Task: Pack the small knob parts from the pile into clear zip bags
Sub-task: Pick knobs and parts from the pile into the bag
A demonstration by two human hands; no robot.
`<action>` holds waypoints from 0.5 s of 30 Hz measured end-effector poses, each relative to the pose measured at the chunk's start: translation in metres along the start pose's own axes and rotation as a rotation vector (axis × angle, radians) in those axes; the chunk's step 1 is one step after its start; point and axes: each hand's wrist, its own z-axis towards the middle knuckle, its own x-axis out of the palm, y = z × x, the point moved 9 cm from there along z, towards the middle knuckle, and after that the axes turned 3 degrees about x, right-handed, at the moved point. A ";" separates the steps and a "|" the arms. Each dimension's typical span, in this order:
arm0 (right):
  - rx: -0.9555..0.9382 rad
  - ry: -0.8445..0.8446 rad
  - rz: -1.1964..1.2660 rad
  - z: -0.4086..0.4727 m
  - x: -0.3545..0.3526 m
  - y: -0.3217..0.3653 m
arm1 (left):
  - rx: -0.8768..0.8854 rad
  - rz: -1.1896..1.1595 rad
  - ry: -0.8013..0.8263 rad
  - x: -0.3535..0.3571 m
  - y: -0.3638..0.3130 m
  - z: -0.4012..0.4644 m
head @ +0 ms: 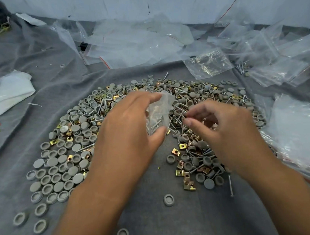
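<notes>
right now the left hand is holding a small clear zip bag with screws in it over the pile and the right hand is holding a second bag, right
Not quite. The head view shows the left hand holding the small clear zip bag with screws in it over the pile, but the right hand holds no second bag: its fingertips pinch something small and dark beside the bag, too blurred to identify.

One head-worn view only, wide-angle, looking forward and down from above the forearms. Very near to the left hand and the right hand, both low in the middle of the frame. Beyond the fingertips, farther off, a pile of clear bags. Straight lines bent near the edges. No second view for overlap.
</notes>
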 end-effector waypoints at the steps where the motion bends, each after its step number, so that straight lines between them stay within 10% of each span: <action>1: 0.029 0.075 -0.060 0.000 0.007 -0.006 | -0.006 0.004 -0.032 -0.004 0.000 0.000; 6: -0.012 0.437 -0.436 -0.008 0.050 -0.011 | 0.102 0.045 -0.363 -0.044 -0.014 -0.007; 15: -0.028 0.385 -0.631 -0.008 0.056 0.002 | 0.010 0.056 -0.067 -0.007 -0.001 -0.001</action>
